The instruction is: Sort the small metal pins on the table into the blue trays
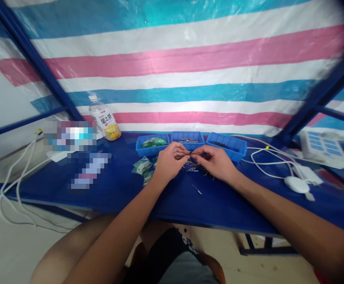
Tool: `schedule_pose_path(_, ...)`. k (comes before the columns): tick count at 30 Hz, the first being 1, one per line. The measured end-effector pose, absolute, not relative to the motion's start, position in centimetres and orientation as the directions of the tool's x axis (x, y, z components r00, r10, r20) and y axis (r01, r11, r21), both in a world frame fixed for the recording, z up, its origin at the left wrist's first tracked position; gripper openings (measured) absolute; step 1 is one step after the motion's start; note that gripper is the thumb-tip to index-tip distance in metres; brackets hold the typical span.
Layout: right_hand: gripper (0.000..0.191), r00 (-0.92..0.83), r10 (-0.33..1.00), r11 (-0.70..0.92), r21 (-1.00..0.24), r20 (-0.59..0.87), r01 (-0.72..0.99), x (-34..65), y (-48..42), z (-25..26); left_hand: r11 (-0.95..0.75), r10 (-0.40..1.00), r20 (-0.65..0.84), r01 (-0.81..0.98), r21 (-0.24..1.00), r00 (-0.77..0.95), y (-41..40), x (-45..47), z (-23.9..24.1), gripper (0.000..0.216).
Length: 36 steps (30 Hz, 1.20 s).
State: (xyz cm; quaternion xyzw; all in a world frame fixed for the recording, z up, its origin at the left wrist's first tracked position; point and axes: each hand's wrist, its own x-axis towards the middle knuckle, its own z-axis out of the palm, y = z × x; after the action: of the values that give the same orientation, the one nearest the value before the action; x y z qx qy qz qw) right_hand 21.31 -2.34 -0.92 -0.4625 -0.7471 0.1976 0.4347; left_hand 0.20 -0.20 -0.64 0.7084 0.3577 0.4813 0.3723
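My left hand [169,161] and my right hand [217,162] meet over the middle of the blue table, thumbs and fingers pinched together. Between the fingertips is something small and dark, too small to name. Beneath and beside my right hand lies a loose pile of thin metal pins [193,169]. One single pin [197,189] lies nearer the front edge. Small clear plastic bags [143,165] are next to my left hand. Behind the hands stand three blue bins: a left bin [152,151] with green-tinted bags, a middle bin [198,145] with metal pieces, and a right bin [239,148] with dark pieces.
A drink bottle [105,120] stands at the back left, near blurred-out items. White cables [17,185] hang off the left side. On the right are more cables, a round white device [296,184] and a white power strip [322,150]. A striped sheet [172,63] hangs behind.
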Motion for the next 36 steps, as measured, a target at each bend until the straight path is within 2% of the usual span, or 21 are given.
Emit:
schedule_pose_path(3, 0.021, -0.181, 0.871, 0.478, -0.700, 0.457, 0.531, 21.3, -2.4, -0.9, -0.488, 0.853, 0.439, 0.134, 0.862, 0.282, -0.2, 0.2, -0.6, 0.018)
schedule_pose_path(6, 0.024, -0.181, 0.879, 0.464, -0.703, 0.441, 0.539, 21.2, -2.5, -0.7, -0.521, 0.839, 0.456, 0.195, 0.831, 0.296, -0.2, 0.1, -0.6, 0.015)
schedule_pose_path(10, 0.019, -0.210, 0.860, 0.491, -0.640, 0.466, 0.591, 21.4, -2.6, -0.5, -0.526, 0.841, 0.453, 0.248, 0.814, 0.295, -0.2, 0.0, -0.6, 0.013)
schedule_pose_path(17, 0.016, -0.238, 0.874, 0.471, -0.621, 0.423, 0.627, 21.7, -2.4, -0.9, -0.479, 0.858, 0.422, 0.162, 0.863, 0.293, -0.5, 0.3, -0.3, 0.015)
schedule_pose_path(20, 0.017, -0.245, 0.884, 0.459, -0.638, 0.399, 0.619, 21.6, -2.5, -1.0, -0.468, 0.852, 0.418, 0.100, 0.878, 0.316, -0.5, 0.5, -0.3, 0.026)
schedule_pose_path(23, 0.024, -0.192, 0.921, 0.390, -0.784, 0.340, 0.482, 21.6, -2.6, -0.8, -0.468, 0.852, 0.424, 0.083, 0.880, 0.308, -0.4, 0.6, -0.4, 0.041)
schedule_pose_path(27, 0.034, 0.010, 0.976, 0.213, -0.962, 0.218, 0.168, 22.2, -2.5, -0.1, -0.522, 0.842, 0.465, 0.193, 0.831, 0.272, -0.3, 0.4, -0.4, 0.037)
schedule_pose_path(32, 0.034, 0.186, 0.978, 0.109, -0.992, 0.095, -0.065, 24.1, -2.1, 0.2, -0.603, 0.796, 0.524, 0.322, 0.729, 0.303, -0.5, 0.1, -0.4, 0.032)
schedule_pose_path(34, 0.035, 0.176, 0.984, 0.039, -0.996, 0.025, -0.078, 24.6, -1.9, 0.1, -0.630, 0.775, 0.535, 0.352, 0.692, 0.335, -0.6, 0.0, -0.4, 0.031)
schedule_pose_path(36, 0.039, 0.166, 0.986, 0.027, -0.999, 0.021, -0.034, 24.7, -1.9, -0.1, -0.645, 0.764, 0.543, 0.377, 0.665, 0.350, -0.7, -0.1, -0.4, 0.029)
